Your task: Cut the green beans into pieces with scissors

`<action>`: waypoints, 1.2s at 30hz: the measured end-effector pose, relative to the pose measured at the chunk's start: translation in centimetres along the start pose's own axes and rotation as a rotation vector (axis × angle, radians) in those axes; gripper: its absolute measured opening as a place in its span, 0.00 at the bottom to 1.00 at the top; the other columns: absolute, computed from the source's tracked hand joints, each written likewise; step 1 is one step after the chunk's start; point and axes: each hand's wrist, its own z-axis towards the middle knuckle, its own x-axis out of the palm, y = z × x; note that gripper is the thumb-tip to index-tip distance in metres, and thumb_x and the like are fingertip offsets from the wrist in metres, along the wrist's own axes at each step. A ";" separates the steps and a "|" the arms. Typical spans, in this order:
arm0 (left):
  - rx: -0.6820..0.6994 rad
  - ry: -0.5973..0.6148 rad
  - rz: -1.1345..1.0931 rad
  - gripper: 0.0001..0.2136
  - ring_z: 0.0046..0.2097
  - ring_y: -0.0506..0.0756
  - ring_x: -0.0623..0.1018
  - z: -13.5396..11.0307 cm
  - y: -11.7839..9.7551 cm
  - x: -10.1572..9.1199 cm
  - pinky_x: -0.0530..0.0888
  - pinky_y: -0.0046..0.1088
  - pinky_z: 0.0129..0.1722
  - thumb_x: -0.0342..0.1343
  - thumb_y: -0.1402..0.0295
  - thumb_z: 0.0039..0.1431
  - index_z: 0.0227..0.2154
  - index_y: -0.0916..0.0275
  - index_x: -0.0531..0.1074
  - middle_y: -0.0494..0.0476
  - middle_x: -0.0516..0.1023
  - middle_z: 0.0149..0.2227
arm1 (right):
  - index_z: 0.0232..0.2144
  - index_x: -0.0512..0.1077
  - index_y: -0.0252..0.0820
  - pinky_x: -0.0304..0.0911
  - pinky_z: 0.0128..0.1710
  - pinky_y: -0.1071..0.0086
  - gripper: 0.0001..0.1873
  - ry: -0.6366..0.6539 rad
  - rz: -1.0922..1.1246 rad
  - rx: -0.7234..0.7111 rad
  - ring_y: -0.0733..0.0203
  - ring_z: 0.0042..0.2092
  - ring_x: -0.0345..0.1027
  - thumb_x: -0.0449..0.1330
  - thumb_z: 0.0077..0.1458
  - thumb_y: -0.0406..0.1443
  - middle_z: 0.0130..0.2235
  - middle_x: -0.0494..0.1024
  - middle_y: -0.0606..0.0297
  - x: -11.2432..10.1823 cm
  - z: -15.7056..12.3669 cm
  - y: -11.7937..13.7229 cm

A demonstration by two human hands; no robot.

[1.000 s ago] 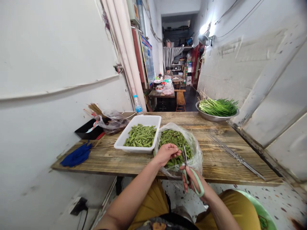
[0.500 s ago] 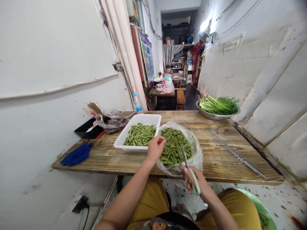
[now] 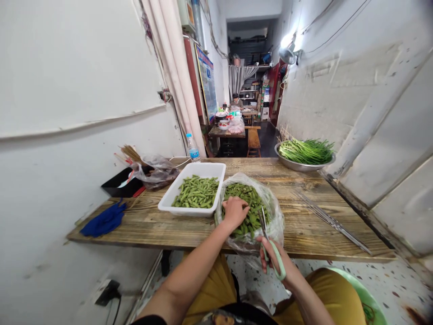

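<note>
– Left hand (image 3: 236, 212) has moved from the tray (image 3: 187, 211) rim to the pods (image 3: 250, 222) in the bag (image 3: 278, 212); the right hand (image 3: 270, 251) has hardly shifted.
– What does each hold?
– Right grips green scissors (image 3: 280, 265), fingers through the loops, blades pointing forward over the bag, slightly parted. Left fingers curl down at the pods; whether they pinch one, I cannot tell.
– Why this layout?
– Probably for short reaches: the bag lies open on the worktop (image 3: 152, 228) beneath the left hand, and the white tray, with more pods inside, sits just left of that hand.
– What's hidden?
– Left fingertips, partly lost behind the hand itself; pods deeper in the bag; part of the loops, behind the right hand's fingers.
</note>
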 end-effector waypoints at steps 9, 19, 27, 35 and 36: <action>0.005 0.306 -0.503 0.12 0.32 0.53 0.76 -1.5 0.5 -2.2 0.69 0.25 0.35 0.54 0.63 0.50 0.29 0.65 0.78 0.53 0.80 0.28 | 0.31 0.63 0.42 0.55 0.14 0.76 0.19 0.059 -0.138 -0.079 0.70 0.18 0.55 0.53 0.53 0.52 0.21 0.61 0.74 0.4 1.3 -0.4; -0.022 0.388 -0.643 0.10 0.28 0.50 0.73 -1.5 0.5 -2.3 0.67 0.24 0.32 0.57 0.64 0.47 0.26 0.66 0.77 0.52 0.77 0.24 | 0.31 0.65 0.41 0.47 0.07 0.78 0.20 0.006 -0.230 -0.043 0.72 0.10 0.48 0.58 0.48 0.51 0.12 0.55 0.80 -0.4 1.4 -0.5; -0.416 0.310 -1.273 0.11 0.25 0.48 0.74 -2.1 -0.5 -1.9 0.70 0.23 0.28 0.65 0.69 0.41 0.28 0.67 0.70 0.52 0.75 0.22 | 0.37 0.65 0.41 0.59 0.17 0.74 0.23 0.083 0.037 0.000 0.68 0.20 0.59 0.53 0.51 0.54 0.22 0.66 0.72 0.6 0.4 0.7; -0.442 0.199 -1.401 0.13 0.26 0.48 0.76 -2.7 -1.7 -1.8 0.71 0.20 0.25 0.67 0.71 0.39 0.25 0.67 0.67 0.51 0.75 0.22 | 0.26 0.63 0.41 0.56 0.18 0.73 0.23 0.094 -0.059 -0.001 0.69 0.19 0.57 0.53 0.51 0.55 0.21 0.65 0.72 0.8 -0.2 2.5; -0.427 0.196 -1.391 0.14 0.25 0.48 0.75 -2.7 -1.7 -1.7 0.69 0.20 0.24 0.67 0.70 0.38 0.25 0.67 0.68 0.51 0.74 0.22 | 0.25 0.62 0.41 0.56 0.18 0.74 0.23 0.090 -0.069 -0.001 0.70 0.18 0.57 0.53 0.51 0.55 0.21 0.65 0.72 0.7 -0.1 2.5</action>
